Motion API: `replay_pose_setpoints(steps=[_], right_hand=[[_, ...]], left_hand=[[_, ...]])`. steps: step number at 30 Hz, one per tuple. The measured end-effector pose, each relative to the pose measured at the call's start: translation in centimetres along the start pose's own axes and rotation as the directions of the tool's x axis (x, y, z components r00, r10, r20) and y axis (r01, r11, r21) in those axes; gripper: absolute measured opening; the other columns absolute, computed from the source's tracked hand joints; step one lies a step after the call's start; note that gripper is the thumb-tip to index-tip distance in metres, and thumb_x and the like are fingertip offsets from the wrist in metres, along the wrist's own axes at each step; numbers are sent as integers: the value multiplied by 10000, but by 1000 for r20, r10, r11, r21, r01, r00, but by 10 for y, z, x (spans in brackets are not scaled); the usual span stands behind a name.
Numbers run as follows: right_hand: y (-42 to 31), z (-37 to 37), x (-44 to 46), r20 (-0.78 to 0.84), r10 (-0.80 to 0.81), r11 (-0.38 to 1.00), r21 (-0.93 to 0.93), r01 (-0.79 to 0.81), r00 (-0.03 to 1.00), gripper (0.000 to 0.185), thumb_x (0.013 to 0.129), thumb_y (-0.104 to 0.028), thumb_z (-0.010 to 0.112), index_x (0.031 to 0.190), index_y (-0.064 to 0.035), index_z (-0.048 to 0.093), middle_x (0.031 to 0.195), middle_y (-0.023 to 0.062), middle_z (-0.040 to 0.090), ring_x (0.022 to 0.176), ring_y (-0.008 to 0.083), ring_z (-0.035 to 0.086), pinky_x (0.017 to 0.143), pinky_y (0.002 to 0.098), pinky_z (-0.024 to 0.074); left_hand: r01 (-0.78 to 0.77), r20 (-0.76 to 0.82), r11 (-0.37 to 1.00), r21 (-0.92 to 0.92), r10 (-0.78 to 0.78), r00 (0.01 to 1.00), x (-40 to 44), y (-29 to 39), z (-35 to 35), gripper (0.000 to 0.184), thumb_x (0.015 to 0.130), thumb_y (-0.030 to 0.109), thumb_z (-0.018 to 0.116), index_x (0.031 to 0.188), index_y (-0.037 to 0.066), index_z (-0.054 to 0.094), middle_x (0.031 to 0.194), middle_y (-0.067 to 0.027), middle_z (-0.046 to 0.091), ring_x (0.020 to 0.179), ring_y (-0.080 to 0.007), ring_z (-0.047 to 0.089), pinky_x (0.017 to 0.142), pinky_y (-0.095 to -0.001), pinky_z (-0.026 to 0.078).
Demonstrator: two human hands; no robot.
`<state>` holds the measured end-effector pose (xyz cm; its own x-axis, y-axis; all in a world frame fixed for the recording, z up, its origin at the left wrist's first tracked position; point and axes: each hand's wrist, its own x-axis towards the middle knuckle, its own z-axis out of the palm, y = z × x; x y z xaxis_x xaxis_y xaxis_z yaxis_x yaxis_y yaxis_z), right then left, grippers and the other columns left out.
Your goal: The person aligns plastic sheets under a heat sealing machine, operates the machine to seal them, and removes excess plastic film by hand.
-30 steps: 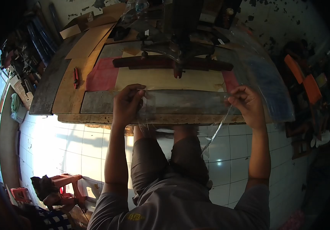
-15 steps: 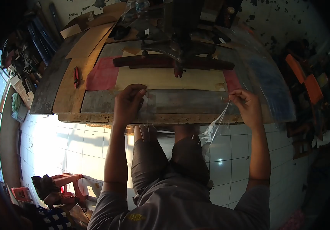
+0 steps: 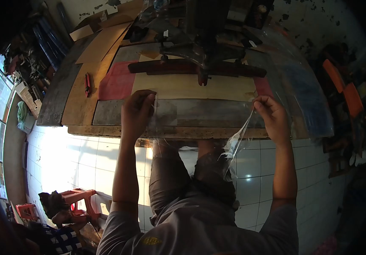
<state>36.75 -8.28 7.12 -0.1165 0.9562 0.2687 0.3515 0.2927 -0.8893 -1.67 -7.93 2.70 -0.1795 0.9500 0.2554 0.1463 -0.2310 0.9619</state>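
A clear plastic film (image 3: pixel 234 142) hangs between my hands over the front edge of the table, its right part bunched into bright creases. My left hand (image 3: pixel 138 112) pinches its left side, with the fingers closed. On the right, my right hand (image 3: pixel 272 117) pinches the other upper corner between thumb and fingers. Beyond them a pale yellow sheet (image 3: pixel 191 87) lies on the table over pink material (image 3: pixel 117 80). The dark bar (image 3: pixel 170 66) of a metal machine spans the sheet. How far the film reaches downward is hard to see.
A red cutter (image 3: pixel 88 84) lies on the wooden board (image 3: pixel 78 100) at the left. Cardboard (image 3: pixel 104 44) is behind it. Clear and blue plastic sheeting (image 3: pixel 310 102) covers the table's right side. A red stool (image 3: pixel 81 202) stands on the tiled floor at lower left.
The film's right part, a narrow strip before, now hangs wider and more creased. My left hand has shifted slightly left and up. The whole view has moved a little. Both hands keep their pinch.
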Motion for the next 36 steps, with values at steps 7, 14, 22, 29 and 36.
replay_pose_setpoints(steps=[7, 14, 22, 29, 36], right_hand=[[13, -2, -2, -30, 2, 1000, 0, -2, 1000, 188, 1014, -167, 665, 1056, 16, 681, 939, 23, 694, 886, 83, 622, 834, 256, 485], [-7, 0, -7, 19, -200, 975, -96, 201, 980, 197, 1008, -122, 652, 1160, -10, 708, 929, 27, 674, 871, 110, 634, 807, 263, 495], [-15, -5, -5, 225, -375, 852, -298, 430, 899, 238, 972, -44, 660, 1201, -41, 726, 1003, 69, 669, 895, 162, 657, 770, 302, 528], [-26, -10, 4, 367, -136, 920, -298, 255, 920, 113, 881, -86, 780, 940, -24, 706, 924, 39, 676, 858, 141, 655, 780, 291, 498], [-16, -17, 13, 379, -199, 980, 66, 188, 904, 106, 893, -58, 732, 869, -23, 635, 889, 56, 708, 858, 124, 659, 795, 299, 502]], left_hand=[[5, -6, 999, -33, -5, 1000, -1, -6, 3, 156, 1007, 124, 670, 1044, -26, 693, 731, -1, 630, 606, -46, 547, 548, -225, 422], [-46, -58, 994, -98, 40, 997, -5, -7, 8, 150, 1024, 136, 651, 1064, -6, 677, 757, -17, 670, 600, -33, 546, 534, -211, 425], [-9, -122, 991, -134, -7, 993, -8, -14, 13, 152, 1022, 144, 654, 1078, 5, 679, 789, -29, 693, 614, -26, 558, 528, -204, 430], [-53, -129, 991, -123, 37, 991, -8, -19, 16, 146, 1029, 127, 632, 1095, 3, 669, 776, -32, 663, 575, -45, 545, 499, -222, 436], [-9, -115, 989, -145, -8, 993, -8, -19, 14, 133, 1018, 112, 646, 1084, 2, 681, 769, -16, 661, 586, -41, 559, 517, -219, 453]])
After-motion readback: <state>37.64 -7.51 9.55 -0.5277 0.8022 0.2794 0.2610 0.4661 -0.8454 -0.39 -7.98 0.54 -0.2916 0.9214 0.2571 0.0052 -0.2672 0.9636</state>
